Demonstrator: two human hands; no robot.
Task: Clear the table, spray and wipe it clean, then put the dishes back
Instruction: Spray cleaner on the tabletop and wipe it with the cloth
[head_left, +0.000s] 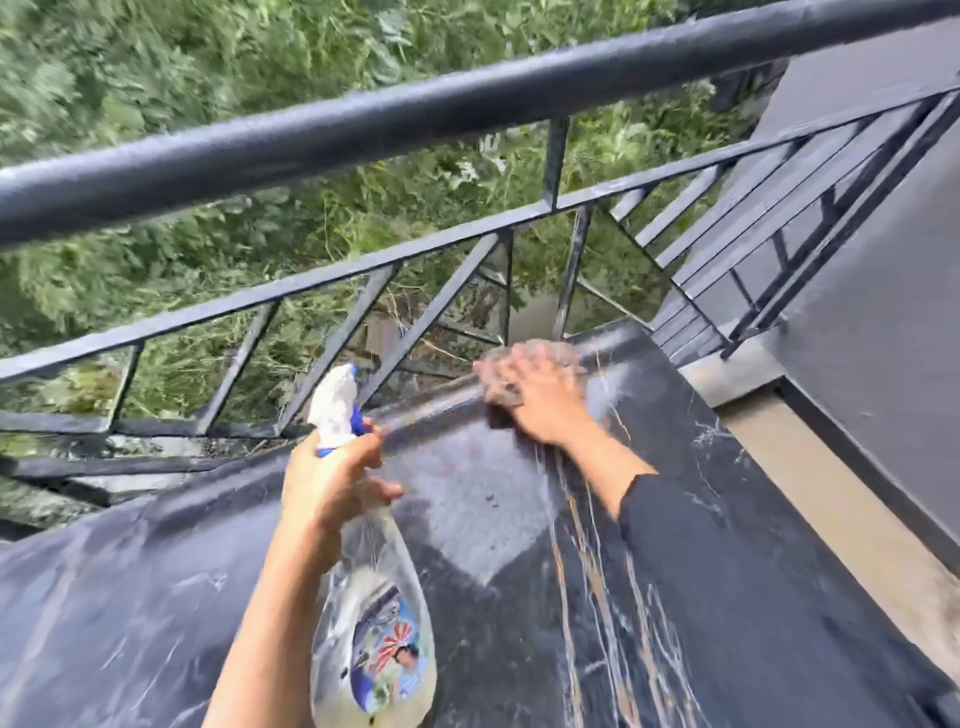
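A black marble table (519, 597) with white and gold veins fills the lower half of the head view. My left hand (332, 478) grips the neck of a clear spray bottle (374, 623) with a white and blue nozzle, held above the table's middle. At the table's far edge my right hand (540, 395) presses a brownish cloth (519, 358) flat against the top; its fingers are blurred. No dishes are in view.
A black metal railing (415, 124) runs right behind the table's far edge, with green plants beyond it. A grey wall (872, 322) and a tan floor strip (831, 493) lie to the right of the table.
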